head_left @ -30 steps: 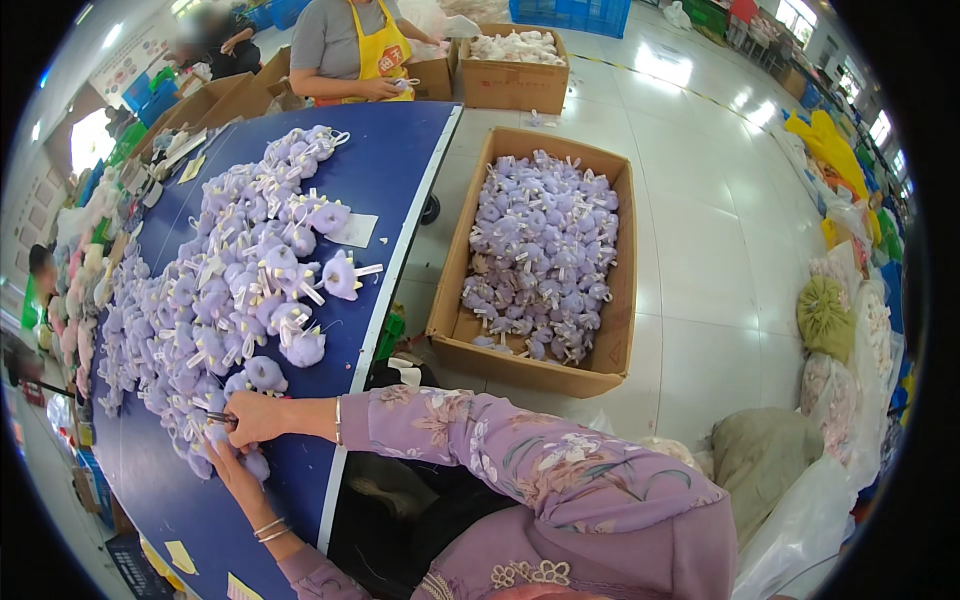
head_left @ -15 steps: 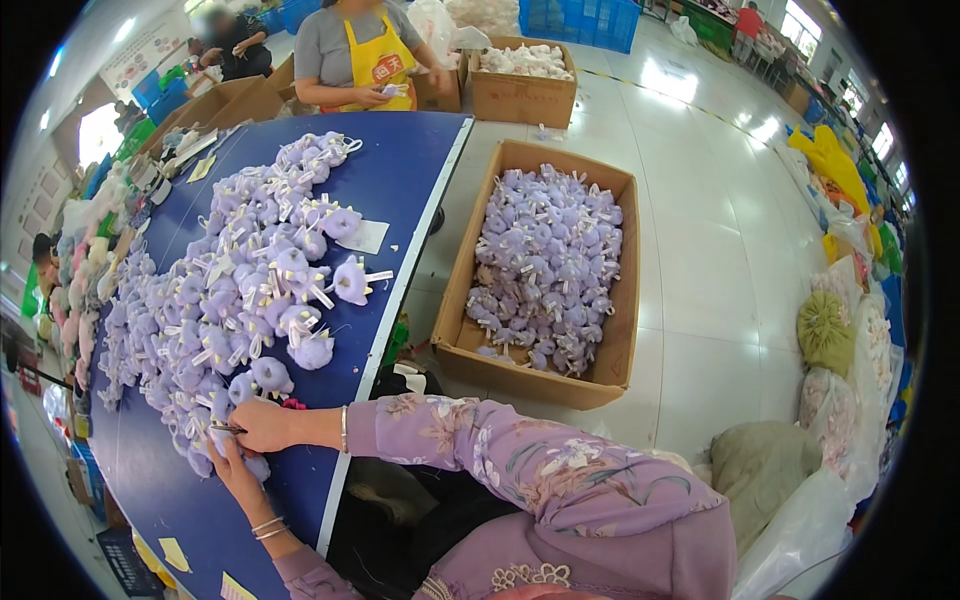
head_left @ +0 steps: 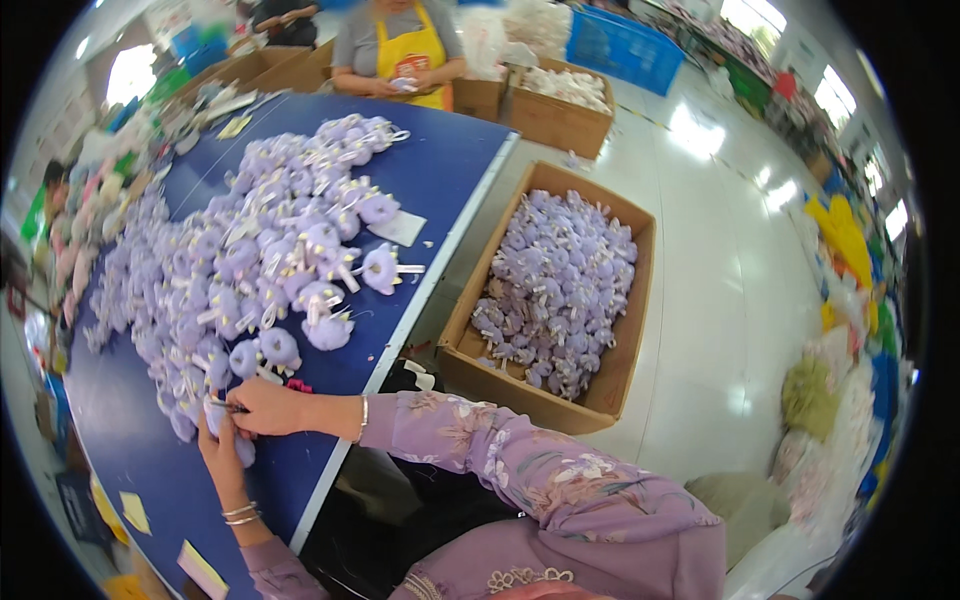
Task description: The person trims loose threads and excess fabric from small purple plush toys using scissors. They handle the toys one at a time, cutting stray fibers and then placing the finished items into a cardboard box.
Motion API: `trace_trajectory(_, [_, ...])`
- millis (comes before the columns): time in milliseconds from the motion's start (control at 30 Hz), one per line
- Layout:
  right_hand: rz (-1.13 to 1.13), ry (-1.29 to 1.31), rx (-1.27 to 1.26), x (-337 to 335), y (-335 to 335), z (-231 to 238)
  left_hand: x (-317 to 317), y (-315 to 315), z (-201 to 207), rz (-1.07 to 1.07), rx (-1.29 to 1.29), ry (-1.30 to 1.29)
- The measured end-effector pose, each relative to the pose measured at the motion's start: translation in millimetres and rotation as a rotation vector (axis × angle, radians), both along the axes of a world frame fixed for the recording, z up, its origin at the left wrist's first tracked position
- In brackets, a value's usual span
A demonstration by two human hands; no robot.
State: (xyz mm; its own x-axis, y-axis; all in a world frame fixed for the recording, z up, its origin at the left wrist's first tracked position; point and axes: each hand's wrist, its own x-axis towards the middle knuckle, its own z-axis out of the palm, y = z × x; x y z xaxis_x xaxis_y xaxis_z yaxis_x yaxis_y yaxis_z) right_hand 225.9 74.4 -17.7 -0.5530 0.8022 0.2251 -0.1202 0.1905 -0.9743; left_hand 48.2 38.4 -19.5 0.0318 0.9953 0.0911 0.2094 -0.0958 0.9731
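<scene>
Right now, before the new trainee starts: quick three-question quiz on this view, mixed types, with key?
1. True or false: the big box of purple toys stands on the floor, to the right of the blue table.
2. Pick one. The apron beyond the table's far end is:
A) red
B) yellow
C) green
3. Fill in: the thin dark tool is held in the person's ____.

Key:
1. True
2. B
3. Right hand
</scene>
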Motion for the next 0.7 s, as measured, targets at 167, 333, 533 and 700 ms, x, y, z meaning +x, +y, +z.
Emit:
trace_trajectory(167, [0.104, -0.101, 0.047, 0, -2, 9, -24, -17, 5, 0.142, 0.044, 0.172])
trace_trajectory(333, [0.059, -0.247, 0.174, 7, 28, 6, -70, -41, 1, 0.195, -0.089, -0.202])
trace_trajectory(533, [0.172, -0.286, -0.082, 4, 34, 3, -92, -44, -11, 0.236, -0.147, -0.385])
trace_trajectory(700, [0.246, -0.301, -0.189, 5, 41, 2, -109, -55, -4, 0.265, -0.364, -0.234])
